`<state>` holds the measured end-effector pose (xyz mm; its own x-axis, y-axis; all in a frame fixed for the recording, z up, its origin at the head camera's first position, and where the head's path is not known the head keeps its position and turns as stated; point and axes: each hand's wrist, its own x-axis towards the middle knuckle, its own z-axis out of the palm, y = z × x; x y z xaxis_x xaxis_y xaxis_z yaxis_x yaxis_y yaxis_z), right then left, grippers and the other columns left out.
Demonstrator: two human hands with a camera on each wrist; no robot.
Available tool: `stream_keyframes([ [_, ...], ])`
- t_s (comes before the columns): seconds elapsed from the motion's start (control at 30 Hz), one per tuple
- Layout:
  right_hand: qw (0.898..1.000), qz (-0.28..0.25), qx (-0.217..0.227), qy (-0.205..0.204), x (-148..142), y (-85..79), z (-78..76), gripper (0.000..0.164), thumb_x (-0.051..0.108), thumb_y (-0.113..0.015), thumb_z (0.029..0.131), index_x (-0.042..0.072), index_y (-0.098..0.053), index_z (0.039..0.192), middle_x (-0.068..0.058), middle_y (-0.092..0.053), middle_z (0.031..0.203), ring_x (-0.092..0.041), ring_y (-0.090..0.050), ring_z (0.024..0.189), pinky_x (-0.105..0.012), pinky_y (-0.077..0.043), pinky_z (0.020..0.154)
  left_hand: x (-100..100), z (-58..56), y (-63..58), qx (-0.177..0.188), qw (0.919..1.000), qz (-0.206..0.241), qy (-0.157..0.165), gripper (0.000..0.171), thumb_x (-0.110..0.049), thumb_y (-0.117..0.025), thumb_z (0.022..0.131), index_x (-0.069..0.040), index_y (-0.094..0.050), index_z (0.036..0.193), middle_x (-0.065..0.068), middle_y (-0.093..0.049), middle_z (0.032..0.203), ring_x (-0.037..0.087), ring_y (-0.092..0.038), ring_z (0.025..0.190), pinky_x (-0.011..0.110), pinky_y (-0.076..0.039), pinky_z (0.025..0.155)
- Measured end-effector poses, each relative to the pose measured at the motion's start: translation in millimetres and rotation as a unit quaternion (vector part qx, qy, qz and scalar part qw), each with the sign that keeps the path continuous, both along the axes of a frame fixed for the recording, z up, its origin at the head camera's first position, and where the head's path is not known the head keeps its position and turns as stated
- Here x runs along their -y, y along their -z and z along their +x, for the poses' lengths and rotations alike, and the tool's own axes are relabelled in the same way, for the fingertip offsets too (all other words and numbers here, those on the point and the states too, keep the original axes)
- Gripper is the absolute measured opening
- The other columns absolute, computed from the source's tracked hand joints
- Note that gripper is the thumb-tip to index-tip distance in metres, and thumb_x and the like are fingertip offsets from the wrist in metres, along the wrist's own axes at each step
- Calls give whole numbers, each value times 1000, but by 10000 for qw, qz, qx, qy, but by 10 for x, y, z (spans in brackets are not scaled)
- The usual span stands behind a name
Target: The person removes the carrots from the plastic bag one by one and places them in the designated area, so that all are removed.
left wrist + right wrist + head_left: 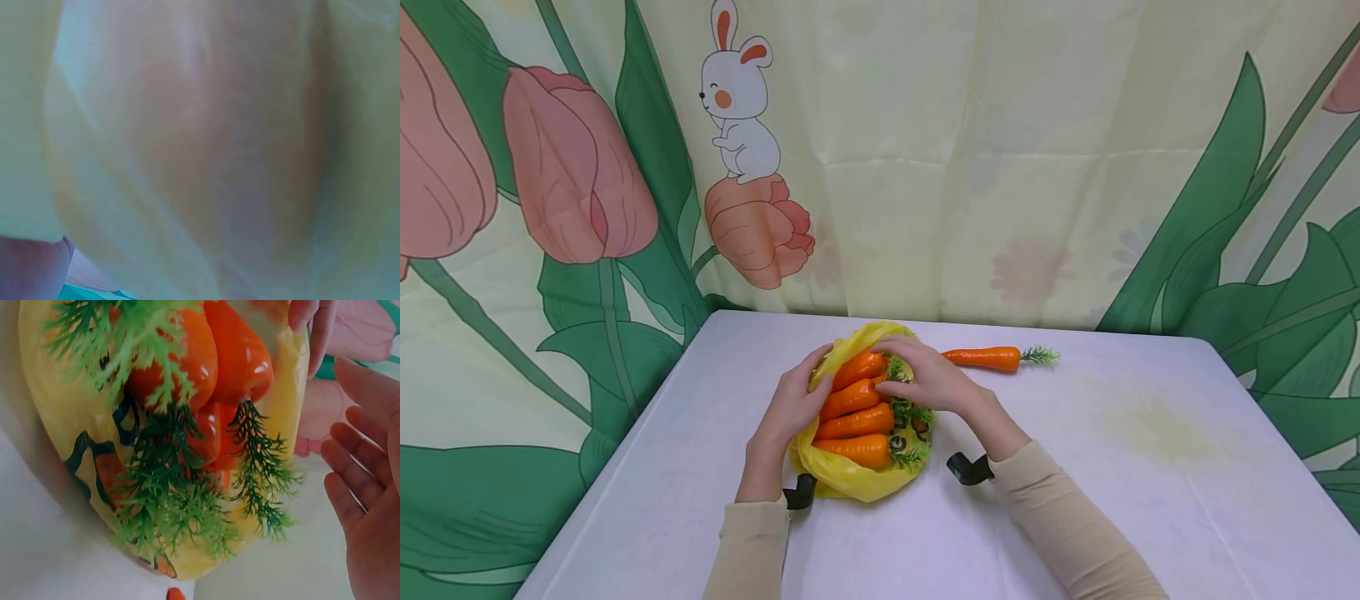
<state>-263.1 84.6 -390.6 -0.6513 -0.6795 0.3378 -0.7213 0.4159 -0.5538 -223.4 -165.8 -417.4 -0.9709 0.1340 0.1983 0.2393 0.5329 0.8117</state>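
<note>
Here we go: my left hand (792, 398) pinches the rim of the yellow plastic bag (865, 487); my right hand (936, 379), fingers loosely spread, grips nothing over its mouth. One hard tug could tip the bag and spill the toy carrots (853, 423), or snag their leafy tops (256, 465) (flimsy plastic, this). They're inside the bag, between my hands; a loose carrot (988, 358) rests beyond the bag's right side.

Head view downward, right wrist close; bag (868, 485) shared
</note>
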Motion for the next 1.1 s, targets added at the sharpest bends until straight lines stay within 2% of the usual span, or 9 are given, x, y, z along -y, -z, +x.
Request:
stream_keyframes([
  [0.3, 9998, 130, -61, -161, 138, 1, -7, 51, 23, -76, 93, 4, -58, 137, -7, -57, 138, -23, -50, 129, -42, -41, 108, 15, -19, 41, -78, 9999, 87, -110, 48, -14, -62, 100, -11, -51, 147, 11, -61, 134, 29, -60, 112, 48, -48, 100],
  [0.57, 9986, 468, 228, -120, 239, 29, -22, 49, 20, -74, 94, 5, -58, 138, -4, -56, 140, -21, -50, 130, -42, -41, 109, 2, -47, 82, -175, 9995, 168, -213, 43, -14, -63, 100, -10, -54, 143, 12, -61, 132, 29, -59, 113, 49, -48, 100],
  [0.83, 9972, 648, 245, -267, 332, 35, -28, 47, 15, -74, 94, 3, -59, 137, -6, -57, 139, -23, -50, 129, -41, -41, 109, -13, -45, 94, -148, 9989, 222, -383, 40, -13, -62, 100, -12, -56, 140, 12, -62, 129, 29, -61, 111, 49, -51, 96],
  [1.1, 9947, 934, 303, -310, 397, 39, -31, 46, 19, -75, 94, 5, -60, 135, -5, -59, 136, -22, -51, 128, -38, -41, 108, -9, -52, 108, -96, 9983, 439, -364, 38, -15, -62, 100, -13, -58, 138, 11, -64, 125, 28, -61, 107, 47, -52, 94],
])
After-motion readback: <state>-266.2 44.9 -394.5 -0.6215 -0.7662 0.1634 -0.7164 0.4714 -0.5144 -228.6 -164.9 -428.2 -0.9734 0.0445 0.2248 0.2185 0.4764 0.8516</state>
